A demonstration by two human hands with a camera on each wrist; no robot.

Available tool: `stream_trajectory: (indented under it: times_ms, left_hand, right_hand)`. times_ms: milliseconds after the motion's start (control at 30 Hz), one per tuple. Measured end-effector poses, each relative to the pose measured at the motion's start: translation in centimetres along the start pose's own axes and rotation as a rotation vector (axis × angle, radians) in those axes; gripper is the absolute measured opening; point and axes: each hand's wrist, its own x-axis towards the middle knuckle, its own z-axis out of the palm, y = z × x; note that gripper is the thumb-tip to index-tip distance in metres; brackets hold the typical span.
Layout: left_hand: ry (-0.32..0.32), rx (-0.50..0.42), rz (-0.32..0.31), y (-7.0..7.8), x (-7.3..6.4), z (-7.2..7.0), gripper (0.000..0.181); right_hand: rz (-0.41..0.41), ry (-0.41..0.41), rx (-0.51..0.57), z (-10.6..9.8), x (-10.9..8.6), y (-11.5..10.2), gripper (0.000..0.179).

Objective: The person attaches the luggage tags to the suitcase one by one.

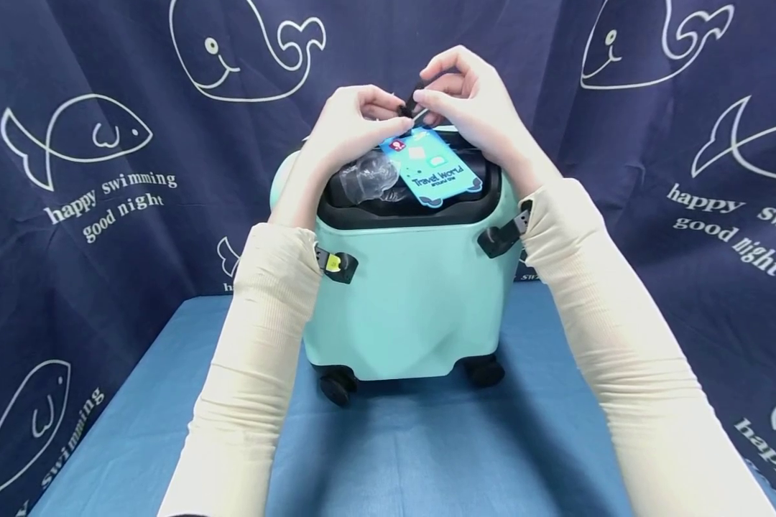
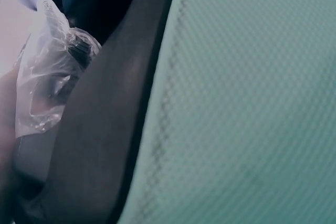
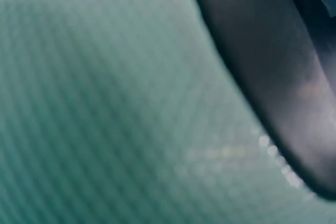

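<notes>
A mint-green suitcase (image 1: 407, 301) with a black top panel (image 1: 420, 217) stands upright on black wheels. On its top lies a blue luggage tag (image 1: 436, 172) printed "Travel World", with a dark strap (image 1: 414, 100) at its upper end. My left hand (image 1: 352, 126) pinches the strap's lower part, close to the tag. From the other side, my right hand (image 1: 481, 104) pinches the strap between thumb and fingers. Fingertips partly cover the strap, so its fastening cannot be made out. Crumpled clear plastic (image 2: 44, 77) lies on the panel beneath the left hand.
The suitcase stands on a blue cloth-covered table (image 1: 407, 452). Behind and at both sides hangs a navy curtain (image 1: 375, 43) with white whale and fish drawings. Small black wrist cameras (image 1: 341, 267) sit at both cuffs, close to the suitcase front.
</notes>
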Motion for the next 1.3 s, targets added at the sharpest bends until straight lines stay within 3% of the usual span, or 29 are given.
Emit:
stream_trajectory:
  times_ms: [233, 333, 533, 667, 767, 1067, 1300]
  left_hand:
    - [0.000, -0.008, 0.037, 0.1, 0.0, 0.1, 0.034]
    - [0.004, 0.002, 0.030, 0.0, -0.1, 0.1, 0.036]
    - [0.022, 0.014, 0.008, 0.0, -0.1, 0.0, 0.042]
    - [0.041, 0.032, 0.015, -0.1, -0.3, -0.1, 0.041]
    - [0.050, 0.047, 0.029, -0.2, -0.3, 0.0, 0.038]
    - [0.043, 0.110, 0.038, -0.1, -0.3, -0.2, 0.035]
    - [0.054, 0.130, 0.029, 0.1, -0.3, -0.2, 0.036]
  right_hand:
    - [0.018, 0.023, 0.040, -0.1, 0.1, 0.0, 0.017]
    - [0.029, 0.037, -0.001, -0.1, 0.1, 0.0, 0.019]
    - [0.083, 0.036, -0.167, -0.1, -0.1, -0.5, 0.022]
    - [0.071, 0.000, -0.325, 0.3, -0.6, -1.1, 0.024]
    - [0.064, -0.010, -0.385, 0.5, -0.9, -1.6, 0.025]
    - [0.041, -0.027, -0.348, 0.6, -1.4, -2.3, 0.025]
    - [0.069, -0.039, -0.307, 0.1, -0.5, -1.0, 0.019]
